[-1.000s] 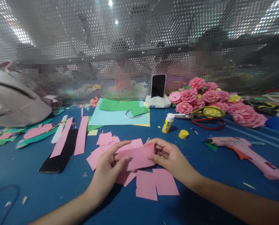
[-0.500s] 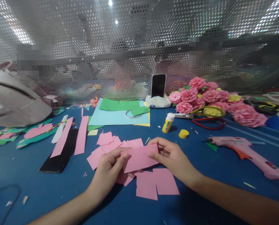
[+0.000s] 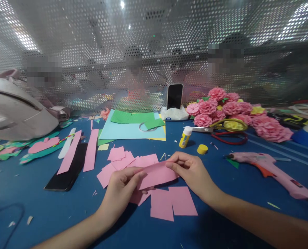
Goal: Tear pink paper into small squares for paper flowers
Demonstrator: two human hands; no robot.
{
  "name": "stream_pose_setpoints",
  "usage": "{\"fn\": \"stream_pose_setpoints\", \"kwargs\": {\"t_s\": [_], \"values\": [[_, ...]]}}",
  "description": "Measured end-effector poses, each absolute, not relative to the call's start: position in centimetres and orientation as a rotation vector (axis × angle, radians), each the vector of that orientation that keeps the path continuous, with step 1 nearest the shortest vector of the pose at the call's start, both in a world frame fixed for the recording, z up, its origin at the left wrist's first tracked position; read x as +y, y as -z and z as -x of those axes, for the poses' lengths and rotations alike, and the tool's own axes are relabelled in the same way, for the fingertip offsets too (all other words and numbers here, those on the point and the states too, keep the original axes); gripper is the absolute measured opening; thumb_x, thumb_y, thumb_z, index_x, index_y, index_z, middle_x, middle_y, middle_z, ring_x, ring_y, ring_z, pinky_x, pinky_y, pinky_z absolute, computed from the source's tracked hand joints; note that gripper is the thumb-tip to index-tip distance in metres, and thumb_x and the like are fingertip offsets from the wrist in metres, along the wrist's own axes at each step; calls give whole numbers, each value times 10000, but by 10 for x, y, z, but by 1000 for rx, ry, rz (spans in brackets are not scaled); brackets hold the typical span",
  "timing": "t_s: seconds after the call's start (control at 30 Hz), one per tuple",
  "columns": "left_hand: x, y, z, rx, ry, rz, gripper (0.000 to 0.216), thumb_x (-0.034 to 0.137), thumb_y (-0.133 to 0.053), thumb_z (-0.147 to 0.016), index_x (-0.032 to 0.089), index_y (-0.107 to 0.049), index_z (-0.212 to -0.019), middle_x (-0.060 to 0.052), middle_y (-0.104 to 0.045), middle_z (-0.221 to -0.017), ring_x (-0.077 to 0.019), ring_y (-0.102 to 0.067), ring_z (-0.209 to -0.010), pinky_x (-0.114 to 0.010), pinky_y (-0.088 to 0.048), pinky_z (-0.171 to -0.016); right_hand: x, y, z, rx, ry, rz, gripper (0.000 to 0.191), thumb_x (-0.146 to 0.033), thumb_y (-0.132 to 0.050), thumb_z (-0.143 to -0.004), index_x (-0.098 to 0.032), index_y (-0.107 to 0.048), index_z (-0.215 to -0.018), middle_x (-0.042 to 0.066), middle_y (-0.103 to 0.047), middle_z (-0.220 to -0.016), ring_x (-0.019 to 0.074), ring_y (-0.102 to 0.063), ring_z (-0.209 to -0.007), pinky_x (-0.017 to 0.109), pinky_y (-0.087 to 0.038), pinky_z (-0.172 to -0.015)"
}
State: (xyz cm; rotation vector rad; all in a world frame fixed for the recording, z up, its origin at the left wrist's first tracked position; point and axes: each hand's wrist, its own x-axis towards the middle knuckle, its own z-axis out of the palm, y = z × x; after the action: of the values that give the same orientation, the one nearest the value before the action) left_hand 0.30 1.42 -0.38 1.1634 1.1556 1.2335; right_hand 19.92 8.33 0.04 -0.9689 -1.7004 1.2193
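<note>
Between my two hands is a pink paper strip (image 3: 156, 175), raised a little above the table. My left hand (image 3: 121, 186) pinches its left end, thumb on the near face and fingers behind. At the strip's upper right, my right hand (image 3: 191, 171) grips the edge between thumb and fingers. Loose pink paper squares (image 3: 125, 160) lie heaped behind and left of the strip, partly covered by my left hand. Two more squares, a left one (image 3: 161, 205) and a right one (image 3: 183, 202), lie flat just in front of it.
An uncapped glue stick (image 3: 185, 137) stands beyond my right hand, its yellow cap (image 3: 202, 149) nearby. Scissors (image 3: 216, 130), pink paper flowers (image 3: 208, 107) and a pink glue gun (image 3: 268, 169) are on the right. Left are a black phone (image 3: 68, 173), pink strips (image 3: 91, 150) and a bag (image 3: 19, 107).
My right hand has shifted its hold up to the strip's top edge, thumb now nearer that edge. The strip has tilted, showing less of its face. My left hand keeps its pinch.
</note>
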Motion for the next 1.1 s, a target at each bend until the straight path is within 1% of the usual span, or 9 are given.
{"fn": "stream_pose_setpoints", "kwargs": {"t_s": [0.17, 0.37, 0.43, 0.53, 0.6, 0.77, 0.93, 1.0, 1.1], "values": [[14, 6, -2, 1155, -1221, -1153, 273, 338, -628, -830, 143, -674, -645, 40, -471, -550, -83, -530, -493, -247, -598, -539, 76, -3, -200, -1721, -1243, 941, 337, -408, -512, -912, -182, -472, -665, -56, -424, -579, 74, -416, -504, 195, -298, -453], [13, 4, -2, 1151, -1197, -1162, 250, 354, -625, -831, 150, -678, -698, 27, -535, -578, -97, -560, -494, -269, -599, -549, 74, -2, -203, -1805, -1206, 1031, 406, -444, -456, -943, -198, -421, -622, -83, -419, -367, 74, -383, -334, 217, -304, -428], [13, 4, -2, 1132, -1197, -1155, 250, 354, -618, -838, 160, -657, -685, 27, -542, -568, -119, -603, -509, -278, -595, -561, 74, -3, -202, -1807, -1194, 1019, 445, -464, -461, -936, -196, -403, -586, -67, -443, -405, 77, -406, -371, 219, -313, -439], [15, 4, 0, 1110, -1208, -1119, 253, 377, -610, -842, 178, -622, -686, 41, -514, -514, -167, -663, -531, -286, -578, -558, 75, -4, -201, -1808, -1250, 956, 416, -492, -511, -901, -190, -457, -620, -32, -525, -547, 105, -524, -496, 222, -378, -474], [16, 5, 1, 1112, -1228, -1107, 281, 393, -617, -835, 187, -580, -647, 46, -498, -488, -191, -682, -538, -290, -567, -547, 75, -3, -201, -1830, -1306, 949, 407, -492, -514, -900, -189, -481, -631, -26, -550, -533, 110, -542, -486, 231, -415, -499], [19, 5, 4, 1142, -1241, -1107, 331, 422, -628, -824, 188, -534, -609, 57, -458, -467, -211, -696, -545, -271, -540, -506, 77, 3, -205, -1826, -1304, 1067, 529, -522, -457, -918, -189, -435, -508, -43, -446, -390, 70, -416, -321, 213, -304, -381], [21, 3, 5, 1204, -1252, -1086, 284, 442, -605, -843, 171, -612, -757, 20, -600, -513, -213, -700, -557, -260, -527, -499, 81, 2, -204, -1824, -1378, 948, 429, -504, -482, -914, -178, -502, -636, -32, -505, -497, 87, -477, -440, 211, -368, -461], [21, 2, 5, 1211, -1250, -1094, 286, 441, -601, -848, 165, -624, -774, 2, -640, -533, -208, -696, -544, -260, -526, -502, 81, 2, -204, -1870, -1351, 932, 411, -500, -498, -908, -183, -473, -648, -44, -481, -508, 83, -452, -454, 211, -353, -474], [20, 0, 4, 1234, -1242, -1116, 287, 425, -612, -845, 152, -631, -758, -2, -632, -506, -206, -696, -528, -255, -526, -517, 79, 3, -204, -1984, -1278, 957, 441, -496, -501, -908, -190, -428, -598, -57, -428, -468, 80, -413, -426, 221, -325, -465]]}}
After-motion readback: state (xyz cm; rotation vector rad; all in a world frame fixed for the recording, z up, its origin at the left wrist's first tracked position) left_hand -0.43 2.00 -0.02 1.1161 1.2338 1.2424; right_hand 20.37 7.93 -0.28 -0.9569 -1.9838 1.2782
